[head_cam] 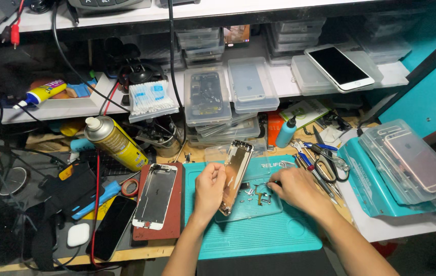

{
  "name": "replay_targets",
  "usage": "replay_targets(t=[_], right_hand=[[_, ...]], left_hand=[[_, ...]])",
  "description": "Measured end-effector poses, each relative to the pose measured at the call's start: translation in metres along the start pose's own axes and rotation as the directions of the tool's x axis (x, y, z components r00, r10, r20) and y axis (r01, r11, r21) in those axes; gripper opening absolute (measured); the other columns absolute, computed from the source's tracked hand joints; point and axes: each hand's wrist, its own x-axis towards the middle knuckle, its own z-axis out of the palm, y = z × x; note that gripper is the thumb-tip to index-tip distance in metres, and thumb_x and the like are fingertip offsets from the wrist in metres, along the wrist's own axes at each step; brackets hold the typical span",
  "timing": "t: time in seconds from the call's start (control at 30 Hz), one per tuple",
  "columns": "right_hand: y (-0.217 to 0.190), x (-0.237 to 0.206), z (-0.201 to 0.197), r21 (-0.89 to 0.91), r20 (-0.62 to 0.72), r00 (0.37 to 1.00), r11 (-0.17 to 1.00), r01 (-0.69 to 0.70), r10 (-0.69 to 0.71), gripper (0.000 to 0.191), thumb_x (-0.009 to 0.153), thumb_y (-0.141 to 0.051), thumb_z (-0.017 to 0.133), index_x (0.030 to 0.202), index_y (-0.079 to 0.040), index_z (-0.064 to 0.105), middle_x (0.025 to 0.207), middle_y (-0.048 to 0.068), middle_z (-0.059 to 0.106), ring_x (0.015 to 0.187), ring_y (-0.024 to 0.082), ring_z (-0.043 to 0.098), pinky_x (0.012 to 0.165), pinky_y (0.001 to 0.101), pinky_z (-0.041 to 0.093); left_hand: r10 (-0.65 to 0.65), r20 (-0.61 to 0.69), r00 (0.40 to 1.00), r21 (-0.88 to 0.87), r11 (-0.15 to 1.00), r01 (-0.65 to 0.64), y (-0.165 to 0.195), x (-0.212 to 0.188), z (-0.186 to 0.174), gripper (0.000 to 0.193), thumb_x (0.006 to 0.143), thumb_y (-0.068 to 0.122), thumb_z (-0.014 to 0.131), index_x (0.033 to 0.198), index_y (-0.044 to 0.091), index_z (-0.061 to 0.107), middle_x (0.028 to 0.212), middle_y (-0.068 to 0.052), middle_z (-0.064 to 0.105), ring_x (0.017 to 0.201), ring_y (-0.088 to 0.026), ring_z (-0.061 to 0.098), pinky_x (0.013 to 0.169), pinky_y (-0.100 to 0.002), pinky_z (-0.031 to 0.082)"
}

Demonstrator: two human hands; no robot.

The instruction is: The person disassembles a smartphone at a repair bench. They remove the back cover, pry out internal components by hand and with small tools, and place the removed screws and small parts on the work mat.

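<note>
Table (274, 240) space in front of us is mostly covered by a teal work mat (258, 232), and on it lies a clear plastic tray (251, 207) of small screws and parts. Over the tray's left edge we hold a phone housing (236, 174) tipped up on its long side, its long axis running from near us up and away, slightly rightward. Our left hand (208, 186) grips it from the left, fingers curled around the near half of the frame, so this hand is the one that carries it. Our right hand (293, 188) lies just right of the housing, apart from it, knuckles up over the tray with fingertips drawn together at a small part; whether anything is pinched we cannot tell. The housing thus stands to the left of the right hand, close by. Left of the mat, a screen assembly (155, 196) rests on a red-brown pad (174, 225).
</note>
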Motion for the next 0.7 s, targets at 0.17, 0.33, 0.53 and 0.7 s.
replay_targets(t=[0.17,0.33,0.53,0.7], right_hand=[[0.007,-0.002,-0.010,0.031,0.047,0.997,0.997,0.064,-0.065,0.020,0.080,-0.028,0.076,0.092,-0.014,0.082,0.085,0.010,0.078,0.084,0.031,0.073,0.077,0.0434,0.056],[0.009,-0.005,-0.016,0.016,0.051,0.999,1.000,-0.008,0.007,0.021,0.080,-0.028,0.075,0.096,-0.017,0.083,0.087,0.009,0.078,0.084,0.031,0.073,0.077,0.0436,0.056],[0.004,-0.006,-0.013,0.057,0.040,0.999,0.998,-0.012,0.009,0.019,0.082,-0.028,0.075,0.095,-0.017,0.082,0.087,0.009,0.078,0.083,0.030,0.073,0.077,0.0423,0.057],[0.007,-0.011,-0.025,0.378,-0.083,0.995,0.922,0.082,-0.055,0.020,0.082,-0.023,0.075,0.095,-0.010,0.083,0.085,0.008,0.080,0.075,0.021,0.076,0.069,0.0346,0.059]], left_hand=[[0.013,-0.016,1.000,0.049,0.999,-0.012,-0.003,0.001,0.000,0.018,0.102,0.013,0.057,0.099,-0.002,0.064,0.081,-0.002,0.072,0.069,-0.004,0.064,0.057,-0.022,0.051],[0.031,-0.008,0.999,0.026,0.999,-0.031,-0.008,-0.001,0.000,0.017,0.103,0.013,0.057,0.100,-0.003,0.064,0.082,-0.003,0.072,0.071,-0.004,0.064,0.058,-0.022,0.051],[0.027,-0.014,1.000,0.040,0.999,-0.026,-0.006,-0.004,-0.004,0.017,0.102,0.013,0.058,0.100,-0.003,0.064,0.081,-0.003,0.071,0.069,-0.003,0.062,0.056,-0.023,0.049],[0.032,-0.032,0.999,0.081,0.996,-0.029,0.003,-0.005,-0.006,0.018,0.102,0.014,0.058,0.098,-0.002,0.064,0.078,-0.002,0.071,0.066,-0.003,0.062,0.054,-0.023,0.050]])
